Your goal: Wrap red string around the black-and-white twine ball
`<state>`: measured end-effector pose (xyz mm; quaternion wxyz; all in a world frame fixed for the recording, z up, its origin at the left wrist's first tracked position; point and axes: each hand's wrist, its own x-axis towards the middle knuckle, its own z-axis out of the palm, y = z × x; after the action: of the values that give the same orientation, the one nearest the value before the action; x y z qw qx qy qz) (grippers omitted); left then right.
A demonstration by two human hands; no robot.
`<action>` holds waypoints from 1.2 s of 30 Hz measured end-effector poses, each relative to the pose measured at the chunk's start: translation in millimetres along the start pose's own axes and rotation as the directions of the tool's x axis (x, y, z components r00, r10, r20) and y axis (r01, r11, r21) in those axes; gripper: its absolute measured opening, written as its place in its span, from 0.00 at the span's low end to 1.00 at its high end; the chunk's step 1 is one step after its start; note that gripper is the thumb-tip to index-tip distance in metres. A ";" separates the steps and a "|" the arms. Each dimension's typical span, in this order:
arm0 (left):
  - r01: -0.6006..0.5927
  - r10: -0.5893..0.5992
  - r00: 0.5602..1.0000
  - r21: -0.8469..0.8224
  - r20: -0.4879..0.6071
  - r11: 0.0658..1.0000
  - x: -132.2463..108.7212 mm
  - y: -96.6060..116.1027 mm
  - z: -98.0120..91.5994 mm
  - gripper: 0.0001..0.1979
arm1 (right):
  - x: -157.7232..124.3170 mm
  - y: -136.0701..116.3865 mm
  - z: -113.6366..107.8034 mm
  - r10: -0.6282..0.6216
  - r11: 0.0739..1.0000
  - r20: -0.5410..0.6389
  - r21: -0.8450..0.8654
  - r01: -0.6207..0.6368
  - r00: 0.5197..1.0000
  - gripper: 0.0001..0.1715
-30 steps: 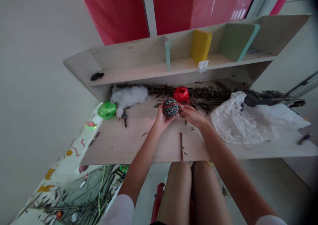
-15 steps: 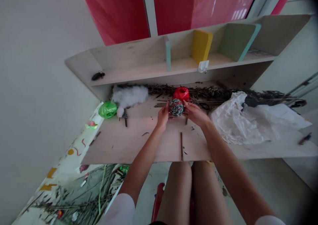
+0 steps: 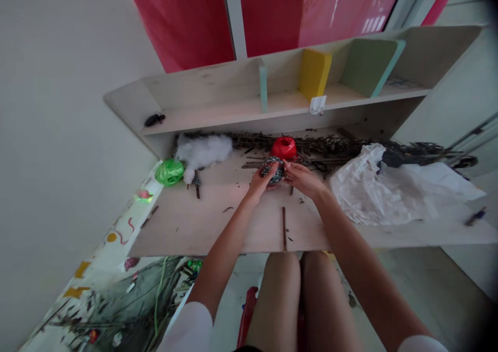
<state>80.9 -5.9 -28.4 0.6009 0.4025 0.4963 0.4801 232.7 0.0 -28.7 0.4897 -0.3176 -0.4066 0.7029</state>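
Two bare hands at work over a pale table, seen from the wearer's head. The left hand point(image 3: 258, 183) cradles the yarn ball point(image 3: 279, 173), its fingers wrapped about the left side and the thumb laid across the top. The right hand point(image 3: 304, 179) meets the ball at its right edge with bent fingers; whether these close on a strand is too small to tell. The ball, dark with white flecks, is held above the middle of the table point(image 3: 218, 227), just in front of the red roll point(image 3: 283, 149).

Nearer the wearer, a brown stick point(image 3: 284, 229) lies pointing toward the front edge. Along the back run dry twigs point(image 3: 330, 143). At left sit a mass of white stuffing point(image 3: 208, 150) and, beside it, the green roll point(image 3: 169, 172); a short dark piece point(image 3: 198, 185) lies just in front of the stuffing. At right, a crumpled white bag point(image 3: 361, 191) spreads over the table. Above, the shelf point(image 3: 210, 112) carries a black object point(image 3: 154, 119) at its left end and upright dividers, among them a yellow one point(image 3: 313, 74).
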 end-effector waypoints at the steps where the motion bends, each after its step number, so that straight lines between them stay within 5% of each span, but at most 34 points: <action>1: -0.004 0.004 1.000 -0.009 -0.023 1.000 -1.2 1.2 0.5 0.29 | 0.0 0.0 0.2 0.001 1.000 0.005 -0.002 -0.001 1.000 0.21; 14: 0.096 -0.092 0.995 -0.251 0.029 0.963 0.9 8.5 -8.5 0.26 | 2.6 3.9 -3.4 0.020 0.999 0.001 0.034 -0.020 1.000 0.17; 36: 0.164 -0.138 0.986 -0.388 0.095 0.907 3.0 10.5 -13.0 0.21 | 3.1 2.5 -4.4 0.037 0.994 -0.041 0.104 -0.033 0.998 0.20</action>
<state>66.4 -0.6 -21.4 0.7209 0.2492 0.3992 0.5087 234.3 3.6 -33.2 0.5017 -0.3141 -0.3535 0.7243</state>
